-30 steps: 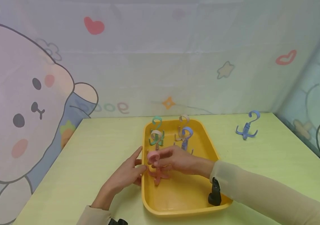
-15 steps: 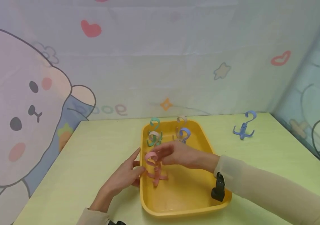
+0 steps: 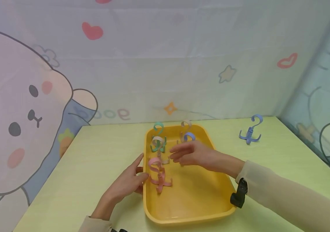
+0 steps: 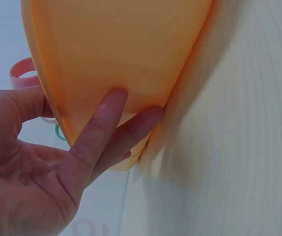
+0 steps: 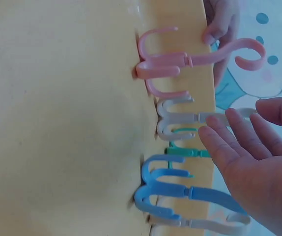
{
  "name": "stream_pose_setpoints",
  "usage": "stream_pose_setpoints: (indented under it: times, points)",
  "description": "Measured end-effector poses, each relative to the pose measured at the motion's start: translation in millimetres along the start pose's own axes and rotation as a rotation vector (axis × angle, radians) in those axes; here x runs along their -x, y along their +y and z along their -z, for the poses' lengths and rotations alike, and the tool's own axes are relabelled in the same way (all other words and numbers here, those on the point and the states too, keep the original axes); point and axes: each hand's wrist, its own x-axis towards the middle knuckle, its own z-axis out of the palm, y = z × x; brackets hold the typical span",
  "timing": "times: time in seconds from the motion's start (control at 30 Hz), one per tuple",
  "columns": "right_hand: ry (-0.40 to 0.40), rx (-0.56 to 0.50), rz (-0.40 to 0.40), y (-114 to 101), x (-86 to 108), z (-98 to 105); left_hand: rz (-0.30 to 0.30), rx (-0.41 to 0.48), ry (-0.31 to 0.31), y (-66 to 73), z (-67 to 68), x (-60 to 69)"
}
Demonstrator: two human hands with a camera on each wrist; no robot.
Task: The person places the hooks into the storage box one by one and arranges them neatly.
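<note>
A yellow plastic tray [image 3: 194, 196] holds several hooked hangers with curled tops and upturned arms. My left hand [image 3: 127, 180] holds the tray's left side, thumb at the rim and fingers against the outer wall [image 4: 126, 44]. Nearest that hand, a pink hanger [image 3: 160, 181] stands upright. Behind it come a beige hanger [image 5: 178, 118] and a green hanger [image 3: 158, 126]. My right hand [image 3: 196, 155] hovers over the tray, fingers extended and holding nothing. It partly covers a blue hanger [image 5: 165, 189] in the head view; another beige hanger [image 3: 186, 123] stands at the back.
Another blue hanger [image 3: 250, 133] stands on the pale table [image 3: 109, 145], right of the tray. A printed cloth [image 3: 153, 64] hangs behind the table and along its sides.
My right hand has let go near the pink and beige hangers and drawn back to the right. The pink hanger stands on its own; my left hand keeps its place on the tray.
</note>
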Motion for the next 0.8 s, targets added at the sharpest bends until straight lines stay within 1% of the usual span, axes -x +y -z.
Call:
stream_pose_setpoints:
  times: [0.17, 0.33, 0.47, 0.57, 0.63, 0.8]
  points:
    - [0.039, -0.006, -0.026, -1, 14.1, 12, 0.002, 0.028, -0.006, 0.4, -0.3, 0.2]
    - [0.079, -0.004, -0.021, 0, 25.7, 25, 0.004, 0.006, 0.012, 1.3, -1.0, 0.1]
    - [0.104, -0.039, -0.017, 3, 32.9, 36, 0.008, 0.005, 0.018, 2.2, -1.6, -0.2]
    - [0.128, -0.078, -0.015, 6, 38.7, 43, 0.007, 0.014, 0.009, 1.9, -1.4, -0.3]
    - [0.151, -0.091, -0.01, 7, 43.2, 48, 0.008, 0.018, 0.006, 2.1, -1.5, -0.6]
    - [0.219, -0.146, 0.008, 13, 54.4, 66, 0.012, 0.004, 0.02, 0.6, -1.2, -1.2]
